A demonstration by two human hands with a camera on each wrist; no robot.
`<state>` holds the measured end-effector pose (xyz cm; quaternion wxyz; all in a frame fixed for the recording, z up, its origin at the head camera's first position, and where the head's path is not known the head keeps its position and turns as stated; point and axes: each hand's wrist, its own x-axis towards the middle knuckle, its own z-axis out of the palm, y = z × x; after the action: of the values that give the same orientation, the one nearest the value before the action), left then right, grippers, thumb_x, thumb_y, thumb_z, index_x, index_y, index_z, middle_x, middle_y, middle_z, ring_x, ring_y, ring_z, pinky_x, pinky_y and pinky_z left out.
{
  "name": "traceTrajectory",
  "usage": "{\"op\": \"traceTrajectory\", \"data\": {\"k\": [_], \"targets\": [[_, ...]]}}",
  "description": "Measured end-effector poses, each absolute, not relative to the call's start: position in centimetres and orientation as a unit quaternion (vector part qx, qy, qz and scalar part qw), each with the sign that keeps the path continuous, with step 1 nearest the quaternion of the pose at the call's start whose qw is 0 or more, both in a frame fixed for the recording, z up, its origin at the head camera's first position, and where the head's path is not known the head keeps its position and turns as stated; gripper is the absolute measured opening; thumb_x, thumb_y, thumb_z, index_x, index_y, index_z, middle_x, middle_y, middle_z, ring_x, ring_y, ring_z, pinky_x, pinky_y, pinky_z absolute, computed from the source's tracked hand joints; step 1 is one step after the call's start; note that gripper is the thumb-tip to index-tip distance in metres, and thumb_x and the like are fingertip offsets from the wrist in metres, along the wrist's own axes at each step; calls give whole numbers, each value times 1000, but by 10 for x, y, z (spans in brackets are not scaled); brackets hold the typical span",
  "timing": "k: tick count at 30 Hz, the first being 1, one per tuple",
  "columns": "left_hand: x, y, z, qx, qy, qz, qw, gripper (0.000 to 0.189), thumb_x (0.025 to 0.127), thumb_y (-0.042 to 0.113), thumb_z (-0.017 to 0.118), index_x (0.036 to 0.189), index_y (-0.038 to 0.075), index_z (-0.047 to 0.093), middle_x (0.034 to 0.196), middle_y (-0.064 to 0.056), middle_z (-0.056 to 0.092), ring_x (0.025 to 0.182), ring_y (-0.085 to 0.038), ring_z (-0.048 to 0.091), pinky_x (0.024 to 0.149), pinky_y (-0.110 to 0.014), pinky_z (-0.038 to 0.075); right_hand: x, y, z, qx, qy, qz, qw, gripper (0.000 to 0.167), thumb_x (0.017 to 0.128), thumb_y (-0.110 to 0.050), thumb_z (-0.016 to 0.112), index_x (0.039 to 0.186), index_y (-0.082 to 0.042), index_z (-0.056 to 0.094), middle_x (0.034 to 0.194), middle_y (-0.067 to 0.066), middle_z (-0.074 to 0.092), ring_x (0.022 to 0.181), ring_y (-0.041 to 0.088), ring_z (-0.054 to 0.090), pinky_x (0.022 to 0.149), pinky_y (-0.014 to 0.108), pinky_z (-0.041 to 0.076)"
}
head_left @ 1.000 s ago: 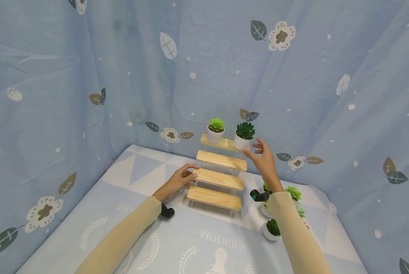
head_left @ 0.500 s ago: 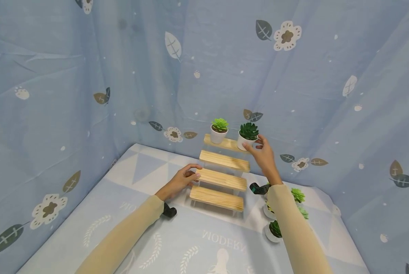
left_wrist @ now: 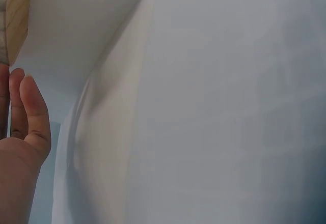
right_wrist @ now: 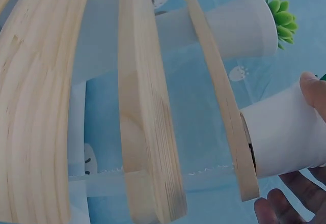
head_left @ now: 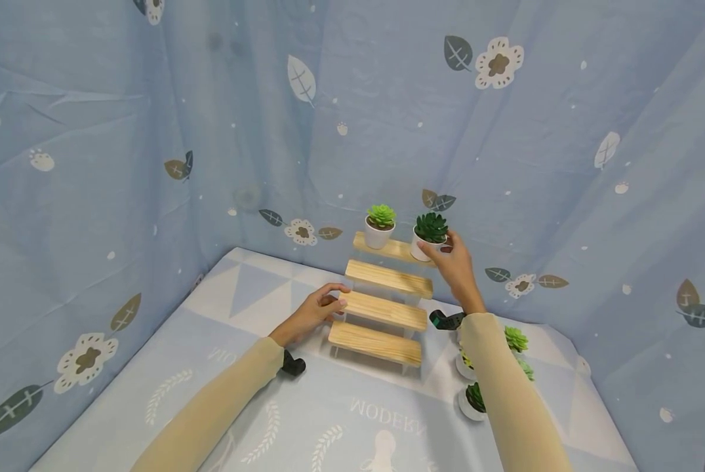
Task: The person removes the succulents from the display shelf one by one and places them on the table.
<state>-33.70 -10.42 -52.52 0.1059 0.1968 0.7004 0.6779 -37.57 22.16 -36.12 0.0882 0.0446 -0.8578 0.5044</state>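
Observation:
A tiered plant stand (head_left: 385, 309) with pale wooden shelves and clear supports stands before me. On its top shelf, my right hand (head_left: 458, 267) grips the white pot of a dark green succulent (head_left: 431, 228), thumb on the front and fingers round the far side. In the right wrist view the white pot (right_wrist: 285, 132) has its base right at the shelf's end. To its left stands a light green succulent (head_left: 380, 226) in a white pot. My left hand (head_left: 311, 314) holds the left end of the second shelf from the bottom; its fingertips meet the wood (left_wrist: 18, 20) in the left wrist view.
Several more potted succulents stand on the table right of the stand, partly hidden by my right sleeve (head_left: 508, 387); a dark green one (head_left: 473, 400) is nearest me. Blue patterned curtains (head_left: 269, 131) close off the back and sides of the cloth-covered table (head_left: 258, 393).
My right hand has closed round the dark green succulent's pot, having hovered at its right side. The left hand keeps its place on the shelf. The head view has shifted slightly.

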Motion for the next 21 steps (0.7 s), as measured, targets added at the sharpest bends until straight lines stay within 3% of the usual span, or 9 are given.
{"op": "traceTrajectory", "data": {"k": [8,21], "targets": [[-334,-103,-523,200,700,678,105,44,103,40,64,144,29,53,114,-14,64,110,-30,65,91,-47,54,-376,221,-363,45,-857,502,111,96,86,-61,77,158,-13,37,145,14,46,126,33,44,93,50,45],[-334,-103,-522,193,692,687,110,50,103,38,66,147,21,52,112,-14,64,109,-31,63,91,-47,53,-367,225,-364,51,-856,496,137,90,87,-59,77,156,-14,42,138,12,51,116,29,46,87,44,46]]}}
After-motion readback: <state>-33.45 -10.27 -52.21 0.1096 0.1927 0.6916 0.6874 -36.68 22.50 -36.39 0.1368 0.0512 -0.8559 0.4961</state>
